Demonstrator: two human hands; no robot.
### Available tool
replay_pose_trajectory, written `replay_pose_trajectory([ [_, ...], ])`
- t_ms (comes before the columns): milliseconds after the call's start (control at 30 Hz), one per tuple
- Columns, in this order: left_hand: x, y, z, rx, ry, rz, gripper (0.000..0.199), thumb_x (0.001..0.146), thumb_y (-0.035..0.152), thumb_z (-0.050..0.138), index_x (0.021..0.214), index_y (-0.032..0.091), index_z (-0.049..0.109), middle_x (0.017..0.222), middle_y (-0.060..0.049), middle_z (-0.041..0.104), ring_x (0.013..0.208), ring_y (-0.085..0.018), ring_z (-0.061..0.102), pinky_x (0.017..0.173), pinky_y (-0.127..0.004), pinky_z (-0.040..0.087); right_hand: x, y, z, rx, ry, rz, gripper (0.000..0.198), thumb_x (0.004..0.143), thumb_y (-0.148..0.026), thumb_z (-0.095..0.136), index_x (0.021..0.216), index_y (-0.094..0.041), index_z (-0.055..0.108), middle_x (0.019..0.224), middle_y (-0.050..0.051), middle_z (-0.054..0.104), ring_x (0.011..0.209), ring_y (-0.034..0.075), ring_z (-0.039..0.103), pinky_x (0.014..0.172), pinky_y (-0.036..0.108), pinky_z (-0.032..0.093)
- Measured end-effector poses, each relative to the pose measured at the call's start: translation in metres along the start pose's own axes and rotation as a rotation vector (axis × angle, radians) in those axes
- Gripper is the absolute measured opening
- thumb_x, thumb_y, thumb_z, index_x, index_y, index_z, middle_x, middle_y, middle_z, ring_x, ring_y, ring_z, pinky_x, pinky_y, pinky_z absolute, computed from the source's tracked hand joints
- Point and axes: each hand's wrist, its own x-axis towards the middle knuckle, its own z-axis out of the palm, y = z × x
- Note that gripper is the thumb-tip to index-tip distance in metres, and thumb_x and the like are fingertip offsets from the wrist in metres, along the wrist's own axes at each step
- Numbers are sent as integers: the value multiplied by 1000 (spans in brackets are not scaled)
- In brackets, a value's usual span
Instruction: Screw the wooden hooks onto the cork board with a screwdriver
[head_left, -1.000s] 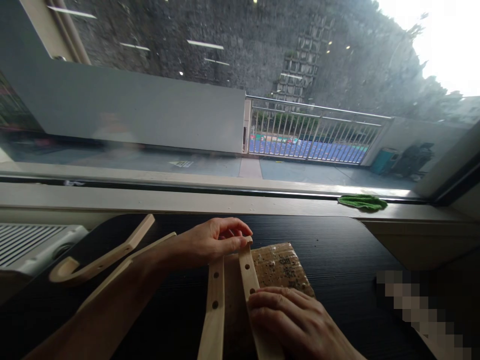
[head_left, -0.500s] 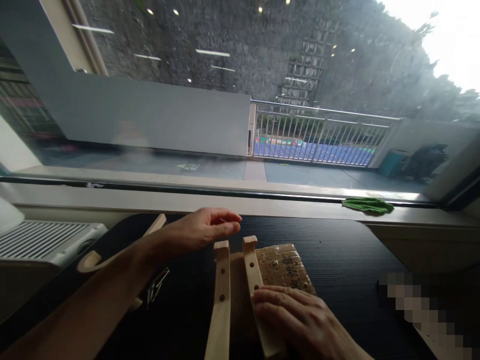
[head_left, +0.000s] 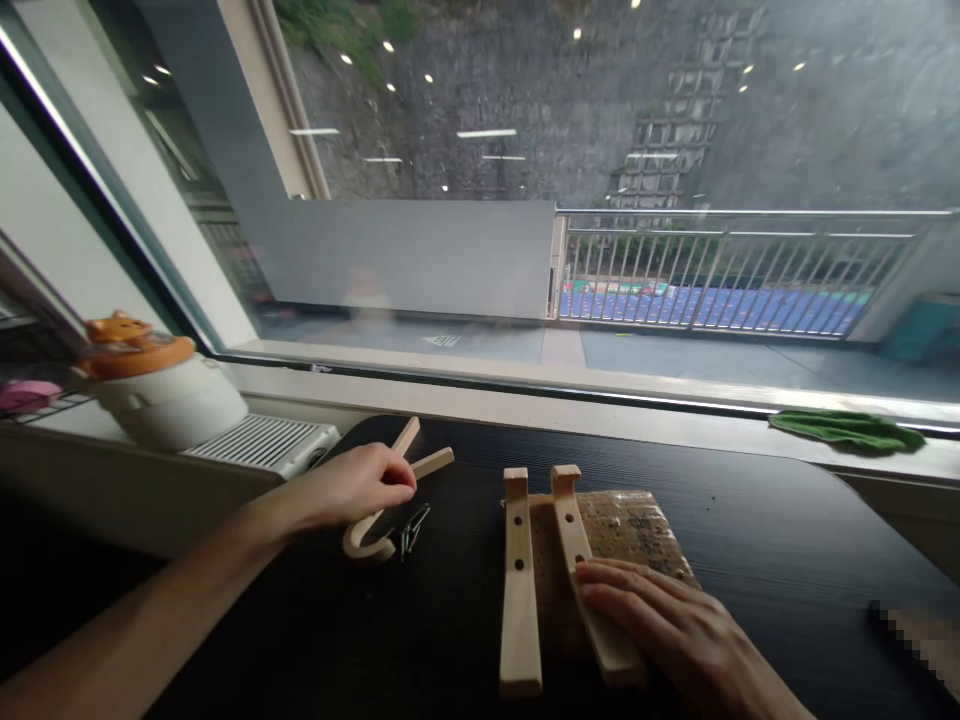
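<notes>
My left hand (head_left: 371,480) is closed around a pale wooden piece with a curved hook end (head_left: 367,545). A straight wooden end (head_left: 435,463) sticks out past the fingers, and another wooden bar (head_left: 406,436) shows behind them; how they join is hidden. Thin metal pieces (head_left: 412,530) lie beside the hook. My right hand (head_left: 675,620) has its fingers laid over a drilled wooden strip with a hooked tip (head_left: 571,520), its thumb out of sight. That strip rests on a brown, tape-wrapped block (head_left: 645,525). A matching drilled strip (head_left: 519,600) lies alongside, on the block's left edge.
A black table (head_left: 765,560) runs up to the windowsill (head_left: 525,412). On the sill lies a green cloth (head_left: 847,430). At left stand a white ribbed unit (head_left: 262,443) and a white pot with an orange lid (head_left: 176,400). A blurred-out item sits at far right.
My left hand has come back from above the strips to the wooden pieces at left and closed there. My right hand stays on its strip. The view has turned left.
</notes>
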Motion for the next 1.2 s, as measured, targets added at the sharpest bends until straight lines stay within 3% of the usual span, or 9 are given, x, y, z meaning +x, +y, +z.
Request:
replay_pose_trajectory([
  [400, 14, 11, 20, 249, 61, -54, 16, 67, 28, 52, 66, 27, 68, 73, 2, 68, 71, -18, 62, 61, -26, 38, 2, -7, -3, -16, 78, -2, 38, 76, -18, 59, 113, -20, 49, 117, 5, 61, 105, 17, 58, 86, 25, 49],
  [633, 20, 6, 31, 282, 103, -59, 11, 65, 25, 53, 65, 25, 65, 71, 1, 67, 70, -18, 61, 59, -25, 36, 6, -8, -4, -12, 162, -14, 35, 78, -13, 55, 112, -20, 51, 113, 2, 64, 103, 15, 59, 86, 22, 49],
  [967, 18, 4, 35, 170, 155, 9, 26, 66, 24, 50, 87, 27, 66, 70, 3, 67, 66, -16, 60, 58, -23, 36, 2, -7, -2, 34, 98, 14, 41, 75, -8, 49, 114, -19, 52, 117, 5, 61, 109, 16, 56, 90, 24, 47],
  [1200, 20, 4, 35, 203, 143, 17, 16, 67, 27, 51, 75, 26, 66, 72, 2, 67, 69, -16, 60, 59, -23, 36, 3, -7, -3, 59, 56, 44, 41, 74, -9, 52, 113, -19, 53, 120, 5, 60, 110, 16, 55, 90, 24, 46],
])
